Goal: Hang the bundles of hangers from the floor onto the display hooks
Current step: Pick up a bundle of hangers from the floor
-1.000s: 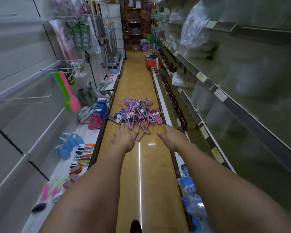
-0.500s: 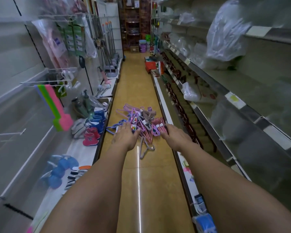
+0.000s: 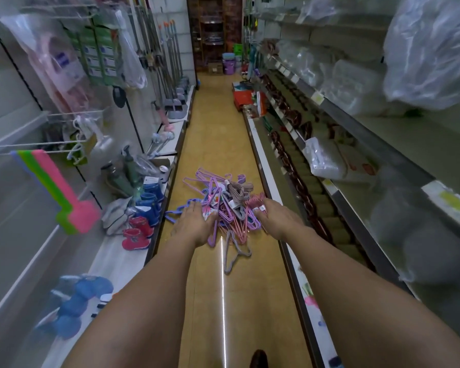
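Hanger bundles (image 3: 221,205): a tangled heap of purple, pink, blue and grey wire hangers, some with paper tags, lying on the yellow floor (image 3: 218,123) in the middle of a shop aisle. One grey hanger (image 3: 235,251) lies loose at the near edge of the heap.

Left hand (image 3: 193,224): arm stretched forward, palm down on the left side of the heap, fingers spread over purple and blue hangers; whether they grip cannot be told.

Right hand (image 3: 278,217): arm stretched forward, palm down at the right side, fingertips bent onto the pink bundle (image 3: 256,205); a firm grip cannot be confirmed.

Display hooks (image 3: 72,114): white wire prongs on the left wall panel; one carries flat pink, green and blue pieces (image 3: 56,189).

Left low shelf (image 3: 109,248): small blue and red boots (image 3: 144,216), bottles, blue items nearer the camera.

Right shelving (image 3: 356,134): goods in clear plastic bags (image 3: 430,49), dark brown items in the lower rows.

Far end of the aisle: purple bucket (image 3: 229,65).
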{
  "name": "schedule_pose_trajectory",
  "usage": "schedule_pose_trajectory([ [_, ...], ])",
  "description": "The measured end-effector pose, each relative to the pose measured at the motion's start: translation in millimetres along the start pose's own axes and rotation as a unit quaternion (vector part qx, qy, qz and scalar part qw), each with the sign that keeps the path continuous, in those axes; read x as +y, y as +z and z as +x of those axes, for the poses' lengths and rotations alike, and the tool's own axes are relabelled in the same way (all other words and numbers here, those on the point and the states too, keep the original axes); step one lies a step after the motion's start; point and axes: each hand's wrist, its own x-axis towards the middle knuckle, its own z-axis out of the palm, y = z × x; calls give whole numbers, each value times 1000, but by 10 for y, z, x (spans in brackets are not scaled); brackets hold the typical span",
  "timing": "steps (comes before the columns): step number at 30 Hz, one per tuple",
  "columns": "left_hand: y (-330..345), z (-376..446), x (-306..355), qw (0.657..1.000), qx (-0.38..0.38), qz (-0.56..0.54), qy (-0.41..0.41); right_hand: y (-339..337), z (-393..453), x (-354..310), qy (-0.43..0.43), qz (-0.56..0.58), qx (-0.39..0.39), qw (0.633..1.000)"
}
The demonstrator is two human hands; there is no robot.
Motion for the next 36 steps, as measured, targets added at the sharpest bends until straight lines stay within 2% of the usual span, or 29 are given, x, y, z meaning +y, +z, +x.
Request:
schedule_pose_trajectory([
  [11, -169, 1776, 421, 1000, 0, -11, 3, -509, 1813, 122, -7, -25, -10, 1000],
  [19, -12, 2745, 202, 999, -36, -16, -23, -347, 2794, 129, 2, -30, -48, 998],
  [26, -128, 3756, 8, 999, -46, -23, 5, -319, 3617, -34, 23, -11, -41, 999],
  [30, -108, 4245, -185, 998, -59, -14, 8, -136, 4146, -70, 63, 1, -59, 996],
  [36, 230, 4743, -464, 994, -107, -12, 6, 243, 4693, -53, 67, 11, -82, 994],
])
